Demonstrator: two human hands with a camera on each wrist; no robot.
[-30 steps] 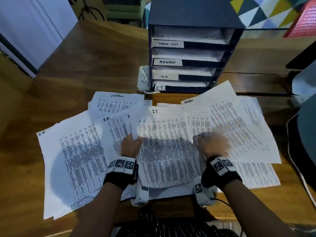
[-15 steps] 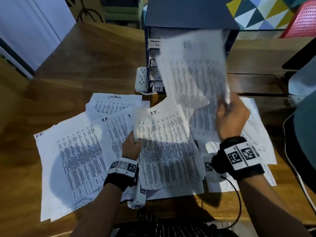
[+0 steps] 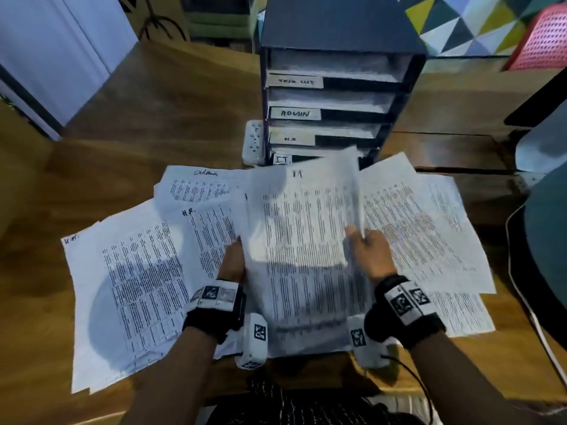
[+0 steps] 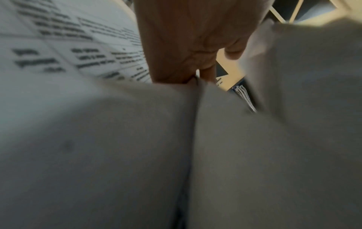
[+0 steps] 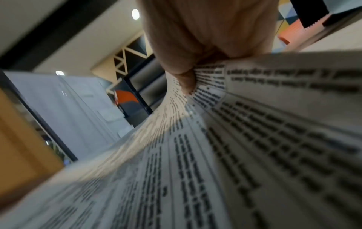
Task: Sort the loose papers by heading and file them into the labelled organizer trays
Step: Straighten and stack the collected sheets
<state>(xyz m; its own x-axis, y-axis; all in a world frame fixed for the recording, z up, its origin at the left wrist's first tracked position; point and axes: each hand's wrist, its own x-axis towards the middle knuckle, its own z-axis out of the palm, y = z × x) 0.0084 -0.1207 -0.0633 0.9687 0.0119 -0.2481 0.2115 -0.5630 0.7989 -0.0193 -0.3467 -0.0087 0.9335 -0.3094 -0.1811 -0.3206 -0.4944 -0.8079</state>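
Observation:
Printed papers lie fanned across the wooden desk (image 3: 153, 111) in front of a dark organizer (image 3: 337, 26) with trays labelled TASK LIST, ADMIN (image 3: 294, 113), H.R (image 3: 291, 138) and I.T (image 3: 282, 160). My left hand (image 3: 234, 259) grips the left edge of the middle pile (image 3: 294, 286); the left wrist view shows its fingers (image 4: 186, 46) closed on a paper edge. My right hand (image 3: 365, 243) pinches a sheet (image 3: 349, 191) by its right edge, curled up over that pile. The thumb (image 5: 186, 80) presses on the print.
H.R. sheets (image 3: 138, 286) lie at the left, an admin sheet (image 3: 199, 185) behind them and more pages (image 3: 429, 225) at the right. A white power strip (image 3: 254, 142) stands beside the organizer. A cable (image 3: 521, 286) and a dark object (image 3: 549, 240) border the right.
My right hand picked a sheet from the right pile, swung it up in front of the organizer, and has now brought it down over the middle pile. The left hand kept its hold.

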